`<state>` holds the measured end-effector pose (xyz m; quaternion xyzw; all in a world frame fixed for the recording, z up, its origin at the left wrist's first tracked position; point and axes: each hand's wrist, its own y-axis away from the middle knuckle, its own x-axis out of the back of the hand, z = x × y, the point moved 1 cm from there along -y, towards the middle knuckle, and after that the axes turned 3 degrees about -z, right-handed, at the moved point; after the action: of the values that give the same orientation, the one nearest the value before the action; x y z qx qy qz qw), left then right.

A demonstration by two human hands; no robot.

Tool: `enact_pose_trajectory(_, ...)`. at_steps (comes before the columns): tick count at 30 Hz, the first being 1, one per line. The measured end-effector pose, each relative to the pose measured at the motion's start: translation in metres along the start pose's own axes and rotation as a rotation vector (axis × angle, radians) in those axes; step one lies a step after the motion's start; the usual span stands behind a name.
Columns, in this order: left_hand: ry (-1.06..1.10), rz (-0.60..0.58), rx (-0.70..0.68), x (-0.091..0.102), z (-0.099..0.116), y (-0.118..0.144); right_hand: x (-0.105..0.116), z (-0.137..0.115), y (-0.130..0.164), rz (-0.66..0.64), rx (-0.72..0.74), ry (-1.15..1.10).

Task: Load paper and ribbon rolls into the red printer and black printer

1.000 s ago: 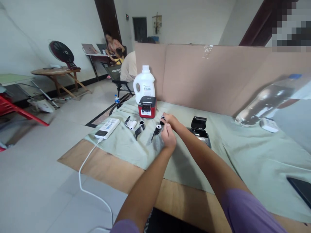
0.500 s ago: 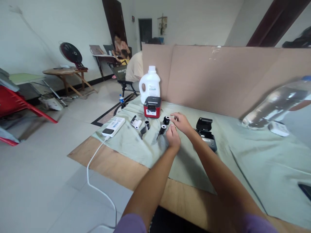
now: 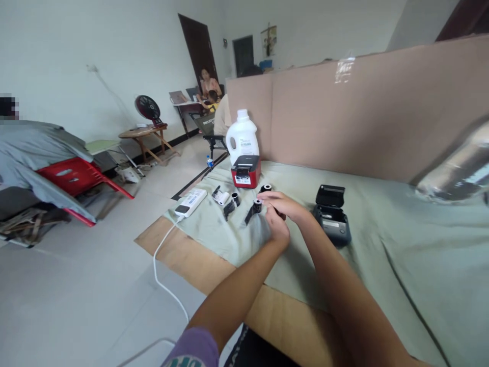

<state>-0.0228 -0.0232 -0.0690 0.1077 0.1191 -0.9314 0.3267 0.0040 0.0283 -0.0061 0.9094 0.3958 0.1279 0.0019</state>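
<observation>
My left hand [image 3: 278, 228] is curled just right of a black roll with a white core [image 3: 257, 206], its strip trailing left on the cloth. Something small and dark shows between my hands, too hidden to name. My right hand [image 3: 284, 204] reaches over the left, fingers stretched out close to that roll's top; contact is unclear. Behind the fingertips stands a second black roll [image 3: 266, 188], partly covered. Further left are a third dark roll [image 3: 235, 199] with a loose strip and a small white roll [image 3: 220, 195]. A dark grey label printer [image 3: 331, 224], lid raised, sits right of my hands.
A red and black printer [image 3: 246, 173] stands before a white jug [image 3: 243, 137]. A white power strip [image 3: 191, 202] with a cable [image 3: 162, 250] lies left. A cardboard panel [image 3: 324, 117] borders the back; a large clear bottle [image 3: 454, 168] lies right. Other people sit beyond.
The view has turned left, bringing a seated person and red chair in. My right hand has moved down and closer to my left, over the near roll.
</observation>
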Motion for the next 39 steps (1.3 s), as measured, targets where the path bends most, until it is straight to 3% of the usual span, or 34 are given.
enact_pose_trajectory(2, -0.023, -0.007, -0.074, -0.004, 0.007, 0.017, 0.01, -0.005, 0.009, -0.092, -0.061, -0.09)
enact_pose_trajectory(3, -0.052, -0.066, -0.16, -0.006, 0.012, 0.026, 0.015, -0.008, 0.013, -0.125, -0.061, -0.132)
enact_pose_trajectory(7, -0.263, -0.649, -0.718, -0.015, 0.028, 0.07, 0.025, -0.005, 0.013, -0.148, 0.067, -0.16)
enact_pose_trajectory(10, -0.377, -0.934, -1.102, -0.022, 0.026, 0.096, 0.015, 0.011, 0.002, -0.187, 0.056, -0.095)
enact_pose_trajectory(12, -0.466, -1.019, -1.255, -0.024, 0.02, 0.102, 0.003, 0.025, -0.008, -0.223, 0.046, -0.065)
enact_pose_trajectory(14, -0.556, -1.004, -1.304, -0.024, 0.017, 0.099, -0.009, 0.04, -0.018, -0.211, 0.087, -0.046)
enact_pose_trajectory(17, -0.561, -0.887, -1.287, -0.021, 0.018, 0.092, -0.02, 0.055, -0.028, -0.109, 0.218, -0.019)
enact_pose_trajectory(20, -0.56, -0.876, -1.289, -0.019, 0.024, 0.089, -0.02, 0.056, -0.031, -0.001, 0.33, 0.043)
enact_pose_trajectory(22, -0.571, -0.879, -1.29, -0.018, 0.031, 0.088, -0.013, 0.047, -0.029, 0.067, 0.394, 0.059)
enact_pose_trajectory(25, -0.507, -0.778, -1.224, -0.015, 0.042, 0.08, 0.012, 0.025, -0.014, 0.171, 0.41, -0.021)
enact_pose_trajectory(27, -0.458, -0.683, -1.101, -0.011, 0.046, 0.071, 0.035, 0.01, 0.005, 0.216, 0.341, -0.084)
enact_pose_trajectory(30, -0.354, -0.489, -0.794, -0.009, 0.041, 0.057, 0.07, -0.003, 0.045, 0.207, 0.223, -0.16)
enact_pose_trajectory(34, -0.196, -0.219, -0.404, -0.013, 0.027, 0.042, 0.099, -0.001, 0.095, 0.167, 0.154, -0.256)
enact_pose_trajectory(36, -0.177, -0.22, -0.325, -0.016, 0.021, 0.037, 0.106, 0.007, 0.109, 0.161, 0.114, -0.229)
enact_pose_trajectory(39, -0.266, -0.328, -0.333, -0.016, 0.013, 0.03, 0.112, 0.017, 0.116, 0.135, 0.097, -0.091)
